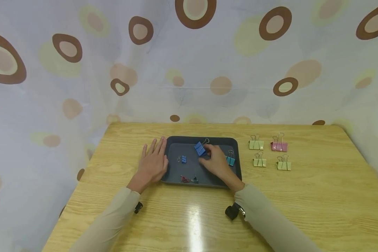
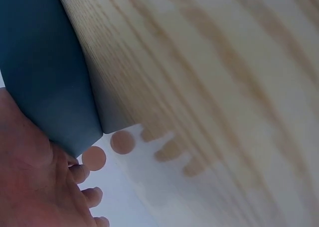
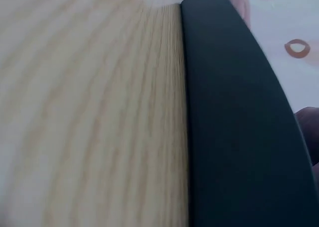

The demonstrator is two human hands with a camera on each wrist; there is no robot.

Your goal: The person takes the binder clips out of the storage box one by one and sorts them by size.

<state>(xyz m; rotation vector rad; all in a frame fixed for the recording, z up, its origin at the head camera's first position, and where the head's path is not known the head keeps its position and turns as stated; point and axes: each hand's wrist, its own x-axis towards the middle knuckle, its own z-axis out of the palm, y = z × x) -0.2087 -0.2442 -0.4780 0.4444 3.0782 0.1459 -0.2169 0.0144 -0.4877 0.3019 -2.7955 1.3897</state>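
My left hand (image 1: 152, 163) rests straight-fingered, gripping nothing, against the tray (image 1: 189, 168), probably steadying it. My right hand (image 1: 218, 162) bends, thumb apart; the large blue clip (image 1: 200, 148) tilts at its fingertips, whether pinched I cannot tell.

Lg blue binder clip (image 1: 200, 149), tilted, over tray (image 1: 173, 171)

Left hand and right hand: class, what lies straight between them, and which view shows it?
A small blue clip, in the tray; the head view shows it.
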